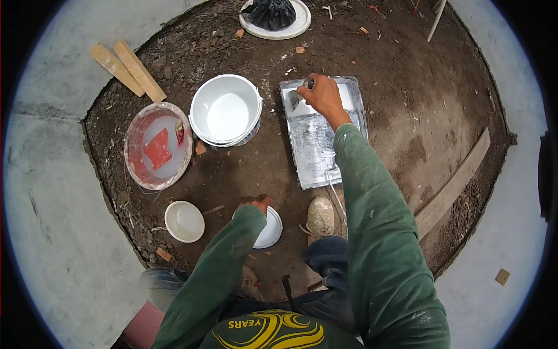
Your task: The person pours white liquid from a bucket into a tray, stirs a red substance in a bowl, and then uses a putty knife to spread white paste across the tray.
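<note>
My right hand [325, 100] is closed around a dark-handled tool [309, 84] over the far end of a metal-grey paint tray [317, 145]. White paint [344, 96] pools at that end, and thin white smears streak the rest. The tool's working end is partly hidden, so I cannot tell its kind. Close to my knees, my left hand [258, 203] has its fingers curled at the far rim of a white round lid [268, 228]. My sleeve covers part of that lid.
Left of the tray stands a white bucket [200, 107] with white paint inside. Beside it are a reddish basin [132, 148] of cloudy water and a small pail [174, 224]. Boards [139, 72] lie at far left, and a long plank [453, 186] at right. A black bag sits on a white lid [279, 33].
</note>
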A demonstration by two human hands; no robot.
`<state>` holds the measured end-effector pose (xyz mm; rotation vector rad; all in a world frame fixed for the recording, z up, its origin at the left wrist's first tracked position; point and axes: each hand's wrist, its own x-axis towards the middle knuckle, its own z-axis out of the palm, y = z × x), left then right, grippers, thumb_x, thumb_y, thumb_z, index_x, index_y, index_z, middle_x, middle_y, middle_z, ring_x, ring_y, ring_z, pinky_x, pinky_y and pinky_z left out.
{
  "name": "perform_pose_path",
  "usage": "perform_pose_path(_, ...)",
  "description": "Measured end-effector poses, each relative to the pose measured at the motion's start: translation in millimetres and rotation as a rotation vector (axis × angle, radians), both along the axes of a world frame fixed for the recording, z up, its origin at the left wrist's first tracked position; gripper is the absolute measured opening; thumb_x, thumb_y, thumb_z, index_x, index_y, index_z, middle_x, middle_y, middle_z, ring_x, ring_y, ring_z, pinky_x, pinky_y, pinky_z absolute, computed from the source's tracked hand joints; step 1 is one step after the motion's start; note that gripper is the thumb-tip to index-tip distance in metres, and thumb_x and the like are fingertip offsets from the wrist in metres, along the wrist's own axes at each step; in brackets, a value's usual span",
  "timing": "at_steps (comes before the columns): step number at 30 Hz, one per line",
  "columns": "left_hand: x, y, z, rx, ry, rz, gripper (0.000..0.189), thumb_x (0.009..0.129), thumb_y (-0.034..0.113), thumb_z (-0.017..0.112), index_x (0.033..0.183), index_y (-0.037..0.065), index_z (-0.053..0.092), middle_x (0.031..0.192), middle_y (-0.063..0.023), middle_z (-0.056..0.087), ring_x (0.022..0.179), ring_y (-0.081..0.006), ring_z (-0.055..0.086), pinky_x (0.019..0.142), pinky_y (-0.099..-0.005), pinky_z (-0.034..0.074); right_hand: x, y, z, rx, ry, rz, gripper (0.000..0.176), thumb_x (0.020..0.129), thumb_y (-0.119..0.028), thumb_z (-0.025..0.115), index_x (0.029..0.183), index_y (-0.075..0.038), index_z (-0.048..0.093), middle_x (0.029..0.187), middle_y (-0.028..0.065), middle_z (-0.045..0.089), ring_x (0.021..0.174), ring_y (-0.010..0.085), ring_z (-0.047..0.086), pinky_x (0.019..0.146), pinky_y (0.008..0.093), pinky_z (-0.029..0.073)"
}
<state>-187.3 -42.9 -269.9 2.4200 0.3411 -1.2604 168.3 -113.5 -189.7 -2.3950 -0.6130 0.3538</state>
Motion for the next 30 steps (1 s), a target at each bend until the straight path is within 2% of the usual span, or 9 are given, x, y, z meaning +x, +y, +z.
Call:
perform_pose_path(2, -7.3, -4.4, -41.2, 0.045, 0.025, -0.059, 0.048, 0.091, 0.015, 0.053, 0.138, 0.022, 0.052, 0.108, -0.0207, 0.071, 0.102, -0.0382, 0.07, 0.089, -0.0536, 0.051, 0.2, -2.4, 1.1, -0.006, 0.008, -0.013, 0.041, 0.074, -0.03, 0.073, 0.099, 0.003, 0.072, 0.09, 0.0304, 0.07, 0.092, 0.0454, 0.068, 0.086, 0.0485, 0.054)
perform_pose_path(6, 3.3, -7.5, -5.5, 0.051, 0.036, -0.162, 0.051, 0.089, 0.012, 0.05, 0.14, 0.022, 0.051, 0.11, -0.0193, 0.072, 0.104, -0.0377, 0.07, 0.089, -0.0534, 0.052, -0.7, -9.0, 1.0, -0.01, -0.002, -0.032, 0.041, 0.074, -0.031, 0.074, 0.097, 0.003, 0.072, 0.087, 0.0284, 0.07, 0.09, 0.0441, 0.069, 0.085, 0.0486, 0.054)
perform_pose_path(9, -9.7, 3.1, -16.8, 0.01, 0.03, -0.188, 0.048, 0.089, 0.014, 0.051, 0.137, 0.02, 0.051, 0.109, -0.0196, 0.072, 0.1, -0.0389, 0.07, 0.085, -0.0541, 0.053, -0.6, -11.8, 4.2, 0.002, 0.007, -0.039, 0.041, 0.074, -0.032, 0.074, 0.097, 0.003, 0.072, 0.085, 0.0267, 0.071, 0.089, 0.0426, 0.07, 0.084, 0.0484, 0.054)
perform_pose_path(13, -38.8, 10.9, 51.8, -0.029, -0.066, -0.163, 0.044, 0.087, 0.012, 0.054, 0.131, 0.014, 0.05, 0.097, -0.02, 0.073, 0.092, -0.0392, 0.072, 0.08, -0.0524, 0.053, 2.1, -19.7, 3.1, 0.029, -0.016, -0.047, 0.044, 0.075, -0.032, 0.074, 0.101, 0.003, 0.072, 0.085, 0.0249, 0.072, 0.088, 0.0408, 0.07, 0.084, 0.047, 0.055)
perform_pose_path(18, -93.4, 20.7, 113.3, 0.039, -0.064, -0.169, 0.035, 0.089, 0.018, 0.057, 0.123, 0.014, 0.051, 0.088, -0.0163, 0.074, 0.08, -0.0381, 0.073, 0.069, -0.0514, 0.054, 6.2, -27.2, 6.8, 0.029, 0.051, -0.056, 0.038, 0.077, -0.031, 0.073, 0.096, 0.003, 0.072, 0.066, 0.0148, 0.071, 0.074, 0.0306, 0.073, 0.078, 0.0408, 0.056)
perform_pose_path(21, -119.1, 30.2, 134.9, -0.023, -0.32, -0.105, 0.035, 0.089, 0.015, 0.06, 0.123, 0.012, 0.052, 0.081, -0.0145, 0.072, 0.07, -0.035, 0.072, 0.058, -0.0483, 0.053, 8.6, -31.6, 10.3, 0.004, 0.074, -0.071, 0.036, 0.078, -0.03, 0.073, 0.093, 0.002, 0.071, 0.066, 0.0156, 0.071, 0.072, 0.0303, 0.073, 0.077, 0.0407, 0.056)
perform_pose_path(23, -128.2, 35.8, 143.8, -0.106, -0.675, 0.007, 0.034, 0.086, 0.01, 0.064, 0.12, 0.008, 0.056, 0.077, -0.0135, 0.071, 0.063, -0.033, 0.07, 0.053, -0.0446, 0.053, 8.8, -33.8, 6.2, 0.018, 0.049, -0.083, 0.035, 0.078, -0.03, 0.073, 0.092, 0.002, 0.071, 0.066, 0.0153, 0.07, 0.072, 0.0298, 0.073, 0.077, 0.0405, 0.055)
perform_pose_path(26, -128.5, 38.9, 154.8, -0.267, -0.905, 0.204, 0.032, 0.084, 0.004, 0.063, 0.115, 0.005, 0.058, 0.077, -0.0147, 0.069, 0.064, -0.0327, 0.07, 0.058, -0.0416, 0.056, 9.4, -37.5, 5.4, 0.025, 0.031, -0.095, 0.034, 0.078, -0.03, 0.073, 0.09, 0.001, 0.071, 0.065, 0.0148, 0.07, 0.071, 0.029, 0.073, 0.076, 0.0402, 0.055)
perform_pose_path(30, -120.5, 36.9, 170.6, -0.394, -0.937, 0.41, 0.032, 0.085, 0.007, 0.066, 0.116, 0.003, 0.058, 0.078, -0.0151, 0.068, 0.068, -0.0273, 0.072, 0.062, -0.0396, 0.056, 7.3, -39.1, 11.4, 0.022, 0.063, -0.109, 0.033, 0.079, -0.031, 0.072, 0.09, 0.0, 0.071, 0.064, 0.0138, 0.07, 0.07, 0.0278, 0.073, 0.075, 0.04, 0.055)
